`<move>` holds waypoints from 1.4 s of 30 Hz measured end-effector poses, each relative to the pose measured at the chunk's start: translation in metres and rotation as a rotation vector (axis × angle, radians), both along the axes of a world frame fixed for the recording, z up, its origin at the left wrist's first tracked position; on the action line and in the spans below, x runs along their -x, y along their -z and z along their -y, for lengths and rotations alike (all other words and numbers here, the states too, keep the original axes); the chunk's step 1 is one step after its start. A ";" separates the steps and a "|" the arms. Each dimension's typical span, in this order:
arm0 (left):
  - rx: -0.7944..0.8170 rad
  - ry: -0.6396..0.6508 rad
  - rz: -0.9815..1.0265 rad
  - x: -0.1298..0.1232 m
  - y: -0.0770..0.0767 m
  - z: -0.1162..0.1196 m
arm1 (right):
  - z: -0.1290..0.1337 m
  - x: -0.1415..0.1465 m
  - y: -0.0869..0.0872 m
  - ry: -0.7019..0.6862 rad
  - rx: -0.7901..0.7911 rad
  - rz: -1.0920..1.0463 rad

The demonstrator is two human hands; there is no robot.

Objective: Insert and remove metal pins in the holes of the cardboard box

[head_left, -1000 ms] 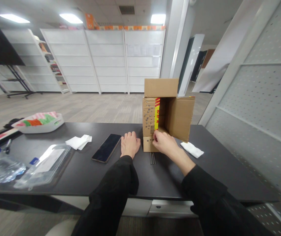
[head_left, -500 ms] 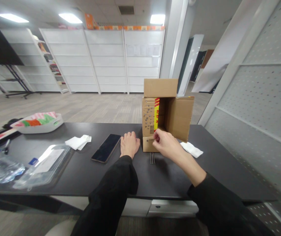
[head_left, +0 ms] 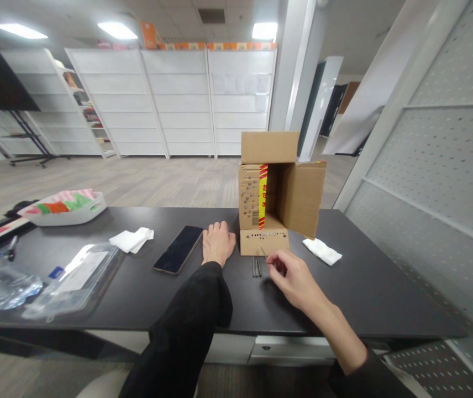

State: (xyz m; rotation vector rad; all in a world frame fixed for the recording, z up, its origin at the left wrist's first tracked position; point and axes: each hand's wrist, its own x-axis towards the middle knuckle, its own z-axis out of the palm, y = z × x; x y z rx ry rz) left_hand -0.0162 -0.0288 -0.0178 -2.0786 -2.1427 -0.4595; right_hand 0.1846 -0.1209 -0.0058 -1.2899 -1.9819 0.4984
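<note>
My right hand (head_left: 290, 273) pinches a thin metal nail (head_left: 263, 252), tip up, just in front of the cardboard box's lower flap. Beside my fingertips, several similar nails (head_left: 256, 267) lie side by side on the table. The open cardboard box (head_left: 251, 193) stands upright. Its left flap carries scattered grey round spots that look like nail heads and a yellow-red strip. A row of small holes and grey dots runs across the lower flap (head_left: 263, 246). My left hand (head_left: 217, 243) lies flat on the table between a phone (head_left: 179, 249) and the box.
On the dark table (head_left: 220, 298) are folded tissues (head_left: 132, 239) at left and another tissue (head_left: 322, 251) at right. Farther left are a clear plastic case (head_left: 83, 276), a water bottle (head_left: 0, 282) and a white basket (head_left: 68, 215). A perforated panel (head_left: 447, 166) borders the right side.
My right hand has moved down and toward me from the lower flap to beside the nails, and a nail now shows in its fingers. My left hand stays put.
</note>
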 end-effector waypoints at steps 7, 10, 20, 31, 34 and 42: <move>0.010 -0.002 -0.005 -0.001 -0.001 -0.001 | 0.008 -0.002 0.022 -0.005 -0.055 -0.082; 0.008 -0.004 -0.003 -0.001 -0.001 -0.001 | 0.009 -0.002 0.026 -0.011 -0.046 -0.073; 0.000 0.003 0.009 0.000 0.001 -0.002 | 0.010 -0.001 0.027 -0.041 -0.023 -0.005; 0.008 0.003 0.011 0.000 0.000 -0.002 | 0.008 -0.001 0.026 -0.059 -0.017 0.080; 0.005 0.006 0.004 -0.001 -0.002 -0.001 | 0.008 0.001 0.025 -0.062 -0.016 0.089; 0.009 0.006 0.008 -0.001 -0.002 -0.001 | 0.009 0.002 0.021 -0.060 -0.019 0.110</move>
